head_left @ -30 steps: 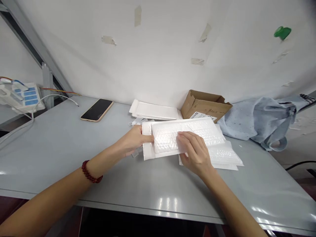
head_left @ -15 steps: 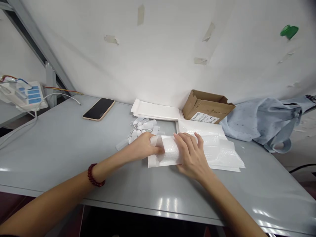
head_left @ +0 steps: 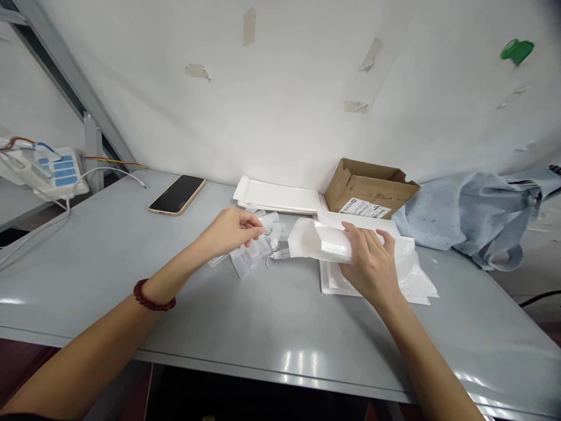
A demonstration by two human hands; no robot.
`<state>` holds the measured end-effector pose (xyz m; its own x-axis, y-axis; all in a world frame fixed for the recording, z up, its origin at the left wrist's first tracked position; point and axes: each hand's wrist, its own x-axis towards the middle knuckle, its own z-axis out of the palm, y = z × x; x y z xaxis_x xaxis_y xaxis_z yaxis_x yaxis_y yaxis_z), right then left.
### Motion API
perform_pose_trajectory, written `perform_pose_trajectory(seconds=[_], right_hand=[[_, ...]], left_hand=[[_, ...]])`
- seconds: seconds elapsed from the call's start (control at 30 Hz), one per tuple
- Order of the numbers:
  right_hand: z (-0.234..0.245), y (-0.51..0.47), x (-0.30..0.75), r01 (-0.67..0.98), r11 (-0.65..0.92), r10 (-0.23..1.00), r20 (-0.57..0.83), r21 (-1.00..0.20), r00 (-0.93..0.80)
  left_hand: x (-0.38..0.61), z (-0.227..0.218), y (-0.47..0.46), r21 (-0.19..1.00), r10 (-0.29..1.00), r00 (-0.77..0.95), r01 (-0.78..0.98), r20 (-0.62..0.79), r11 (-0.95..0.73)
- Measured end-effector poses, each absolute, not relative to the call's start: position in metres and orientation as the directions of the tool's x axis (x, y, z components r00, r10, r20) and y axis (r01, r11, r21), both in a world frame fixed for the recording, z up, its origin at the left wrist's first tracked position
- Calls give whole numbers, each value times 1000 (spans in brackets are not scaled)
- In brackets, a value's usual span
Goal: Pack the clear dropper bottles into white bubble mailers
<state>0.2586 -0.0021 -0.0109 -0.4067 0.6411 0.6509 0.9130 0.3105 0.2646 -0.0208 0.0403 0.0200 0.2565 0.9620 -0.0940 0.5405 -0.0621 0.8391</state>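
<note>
My right hand (head_left: 370,260) grips a white bubble mailer (head_left: 319,241), holding it off the grey table (head_left: 109,263) with its open mouth turned left. Under that hand lies a stack of more white bubble mailers (head_left: 418,280). My left hand (head_left: 230,229), with a dark red bead bracelet on its wrist, has its fingers pinched over a heap of small clear plastic pieces (head_left: 256,248) just left of the mailer's mouth. What the fingers pinch is too small to name.
A phone (head_left: 177,194) lies face up at the back left. A pile of flat white envelopes (head_left: 276,197) and an open cardboard box (head_left: 370,187) sit against the wall. A light blue cloth bag (head_left: 473,213) lies at the right. A white device with cables (head_left: 48,169) stands far left.
My right hand has lifted the mailer off the table and turned its mouth left. My left hand let go of the mailer and moved up to the small plastic pieces.
</note>
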Motion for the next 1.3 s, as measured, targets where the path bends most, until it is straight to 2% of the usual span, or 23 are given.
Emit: perform_pose_trajectory(seconds=[0.1, 0.27, 0.5, 0.63, 0.73, 0.83, 0.93, 1.03, 1.13, 1.3], right_hand=[[-9, -2, 263, 912, 337, 671, 619, 235, -408], [-10, -4, 260, 908, 337, 702, 576, 251, -420], [-13, -3, 257, 907, 319, 716, 558, 274, -420], [-14, -3, 256, 912, 318, 729, 548, 260, -410], [-14, -3, 255, 916, 314, 741, 539, 251, -401], [-14, -3, 256, 920, 301, 755, 526, 252, -392], [-14, -4, 256, 926, 284, 768, 519, 248, -375], [-13, -4, 256, 931, 272, 776, 516, 246, -363], [-11, -4, 256, 931, 275, 779, 512, 242, -363], [-9, -9, 250, 913, 346, 770, 489, 218, -409]], left_hand=[[-28, 17, 45, 754, 955, 296, 630, -12, -185], [-16, 3, 37, 517, 907, 405, 755, 116, -404], [8, -16, 21, 181, 878, 411, 871, 245, -457], [14, -20, 20, 109, 856, 441, 870, 270, -482], [13, -18, 23, 189, 890, 378, 883, 255, -429], [7, -9, 28, 408, 934, 260, 846, 247, -343], [-6, 4, 32, 685, 971, 130, 690, 201, -234], [-17, 18, 35, 871, 987, 67, 464, 147, -162], [-21, 26, 33, 937, 979, 182, 318, 91, -147], [-7, 17, 26, 903, 911, 411, 379, 30, -201]])
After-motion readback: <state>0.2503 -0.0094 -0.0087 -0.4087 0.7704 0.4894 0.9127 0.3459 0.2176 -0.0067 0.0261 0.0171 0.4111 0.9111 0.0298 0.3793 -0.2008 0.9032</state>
